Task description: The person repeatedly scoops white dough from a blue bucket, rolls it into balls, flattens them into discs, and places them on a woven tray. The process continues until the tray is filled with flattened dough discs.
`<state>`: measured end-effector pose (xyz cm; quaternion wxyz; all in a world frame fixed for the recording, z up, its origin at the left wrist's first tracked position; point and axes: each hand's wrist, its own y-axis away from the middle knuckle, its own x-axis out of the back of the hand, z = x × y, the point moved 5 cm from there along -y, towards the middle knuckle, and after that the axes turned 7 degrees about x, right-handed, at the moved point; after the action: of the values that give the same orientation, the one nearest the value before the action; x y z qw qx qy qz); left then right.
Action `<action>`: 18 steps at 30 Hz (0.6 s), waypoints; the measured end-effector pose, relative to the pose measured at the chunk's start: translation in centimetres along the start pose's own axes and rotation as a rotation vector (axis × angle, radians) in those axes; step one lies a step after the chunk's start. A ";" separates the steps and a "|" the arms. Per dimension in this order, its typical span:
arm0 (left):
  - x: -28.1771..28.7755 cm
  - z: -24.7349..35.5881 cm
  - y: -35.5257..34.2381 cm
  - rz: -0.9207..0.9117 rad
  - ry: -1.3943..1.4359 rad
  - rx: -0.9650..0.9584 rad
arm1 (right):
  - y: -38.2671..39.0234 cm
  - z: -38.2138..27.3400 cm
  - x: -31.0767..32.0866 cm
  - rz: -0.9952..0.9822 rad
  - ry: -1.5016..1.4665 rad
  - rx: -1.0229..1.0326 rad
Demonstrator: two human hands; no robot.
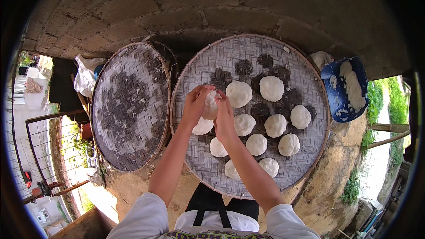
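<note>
Between my two palms I hold a lumpy white dough ball (211,105), raised above a round woven bamboo tray (305,155). My left hand (194,102) cups it from the left with bent fingers. From the other side my right hand (224,117) presses against it. Several more white balls lie on the tray to the right and nearer to me, among them one large ball (271,88) toward the back and another (239,94) just right of my hands. One ball (202,126) is partly covered by my left wrist. Dark damp patches mark the weave.
A second round bamboo tray (128,110), with white crumbs on it, stands tilted at the left. At the right sits a blue basin (331,90) holding a long white dough mass (352,86). A block wall (190,4) rises behind. A wire-mesh frame (53,146) is at far left.
</note>
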<state>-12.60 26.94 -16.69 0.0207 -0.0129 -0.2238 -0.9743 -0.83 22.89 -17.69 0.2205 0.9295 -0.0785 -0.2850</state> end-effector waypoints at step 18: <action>-4.3 -1.1 -4.3 0.123 -1.220 -0.380 | 8.0 -20.3 31.9 0.287 0.480 0.422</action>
<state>-8.54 30.45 -19.67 -0.0569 -0.5812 -0.0175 -0.8116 36.83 14.48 -14.80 0.0735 0.9746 -0.2114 -0.0018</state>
